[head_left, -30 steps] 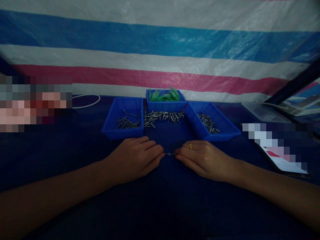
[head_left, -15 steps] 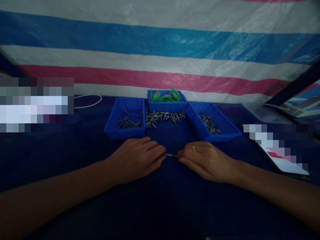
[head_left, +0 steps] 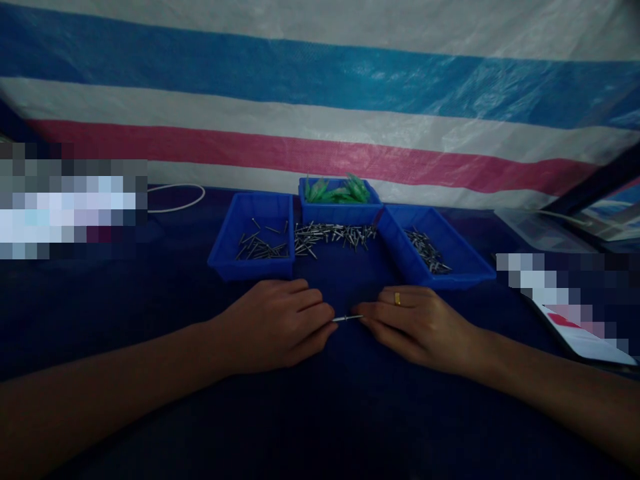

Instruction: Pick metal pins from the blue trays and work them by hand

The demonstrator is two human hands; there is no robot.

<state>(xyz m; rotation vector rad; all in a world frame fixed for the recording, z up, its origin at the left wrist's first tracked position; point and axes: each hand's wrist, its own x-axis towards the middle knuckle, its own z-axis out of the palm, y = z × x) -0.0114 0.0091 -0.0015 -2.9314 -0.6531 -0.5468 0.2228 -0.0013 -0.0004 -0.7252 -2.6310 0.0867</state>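
My left hand rests on the dark blue cloth with its fingers curled and pinching one end of a thin metal pin. My right hand, with a gold ring, pinches the pin's other end. Beyond the hands a loose pile of metal pins lies on the cloth. A blue tray on the left and a blue tray on the right each hold several pins. A small blue bin behind the pile holds green plastic pieces.
A striped blue, white and pink tarp hangs close behind the trays. A white cable loops at the back left. A flat card or device with a red mark lies at the right.
Both hands have stayed on the pin and shifted slightly to the right and nearer in the picture. The pin shows a little longer between the fingertips.
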